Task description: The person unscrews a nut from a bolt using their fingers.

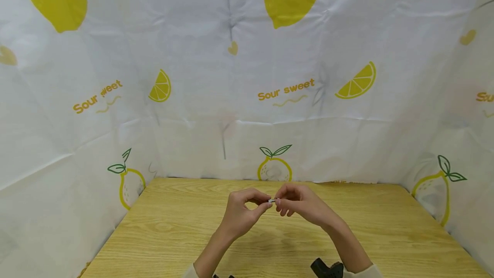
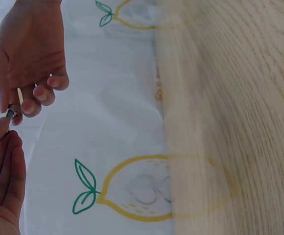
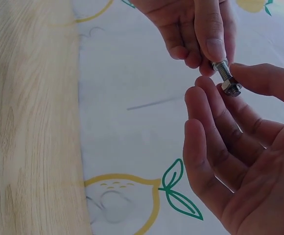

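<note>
A small metal bolt with a hex nut threaded near its free end is held between both hands above the table. My left hand pinches the bolt's head end between thumb and fingers, which hide the head. From the other side, my right hand has its thumb and index finger about the nut, the thumb tip beside the threads. Its other fingers are loosely bent, as the right wrist view shows. In the left wrist view only a small part of the metal shows between the fingertips.
A wood-grain table lies under the hands. White sheeting printed with lemons encloses its back and sides. A black wrist device sits at the right forearm, near the bottom of the head view.
</note>
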{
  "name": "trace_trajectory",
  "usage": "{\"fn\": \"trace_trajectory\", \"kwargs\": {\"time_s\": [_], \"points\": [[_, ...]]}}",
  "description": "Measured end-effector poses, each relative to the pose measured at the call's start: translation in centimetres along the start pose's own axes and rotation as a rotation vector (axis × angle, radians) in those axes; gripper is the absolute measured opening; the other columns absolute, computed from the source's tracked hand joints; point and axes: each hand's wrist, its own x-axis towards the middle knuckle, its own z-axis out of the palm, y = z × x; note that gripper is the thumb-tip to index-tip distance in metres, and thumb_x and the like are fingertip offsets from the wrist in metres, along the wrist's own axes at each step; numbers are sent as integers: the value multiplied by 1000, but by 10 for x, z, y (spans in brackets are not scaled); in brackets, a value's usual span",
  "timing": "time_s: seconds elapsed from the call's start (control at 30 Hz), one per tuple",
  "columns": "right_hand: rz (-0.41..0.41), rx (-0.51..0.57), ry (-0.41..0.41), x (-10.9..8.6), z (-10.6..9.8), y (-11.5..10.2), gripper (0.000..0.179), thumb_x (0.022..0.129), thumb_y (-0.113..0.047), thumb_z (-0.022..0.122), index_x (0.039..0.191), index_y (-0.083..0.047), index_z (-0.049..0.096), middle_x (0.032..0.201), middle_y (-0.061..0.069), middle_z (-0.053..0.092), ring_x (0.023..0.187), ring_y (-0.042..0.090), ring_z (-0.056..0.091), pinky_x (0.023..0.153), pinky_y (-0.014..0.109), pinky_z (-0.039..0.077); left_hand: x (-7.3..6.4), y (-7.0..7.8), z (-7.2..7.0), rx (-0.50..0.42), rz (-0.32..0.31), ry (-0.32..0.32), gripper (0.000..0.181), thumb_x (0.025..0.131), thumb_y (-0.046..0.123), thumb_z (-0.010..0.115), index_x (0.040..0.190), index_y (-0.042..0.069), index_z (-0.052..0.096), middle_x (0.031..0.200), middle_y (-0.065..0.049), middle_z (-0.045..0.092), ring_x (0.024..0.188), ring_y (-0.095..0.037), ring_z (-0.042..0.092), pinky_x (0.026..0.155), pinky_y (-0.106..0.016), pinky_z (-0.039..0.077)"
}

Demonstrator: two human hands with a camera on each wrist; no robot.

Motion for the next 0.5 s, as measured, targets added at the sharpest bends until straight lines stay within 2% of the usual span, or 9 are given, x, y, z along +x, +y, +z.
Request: {"fn": "trace_trajectory", "kwargs": {"time_s": [0.3, 0.5], "points": [[-49, -8, 36, 1, 1, 2, 19, 98, -10, 67, 110, 4, 64, 92, 23, 69, 77, 12, 69, 71, 32, 62, 0, 1, -1, -13, 3, 2, 4, 90, 10, 81, 94, 10, 81, 88, -5, 80, 77, -13, 76, 73, -26, 64], [-14, -21, 36, 0, 0, 0, 28, 104, -20, 63, 114, 5, 65, 94, 22, 71, 76, 18, 72, 69, 35, 63, 0, 0, 0, -11, 29, 3, 3, 91, 10, 80, 94, 10, 80, 87, -6, 80, 77, -14, 76, 73, -26, 64]]}}
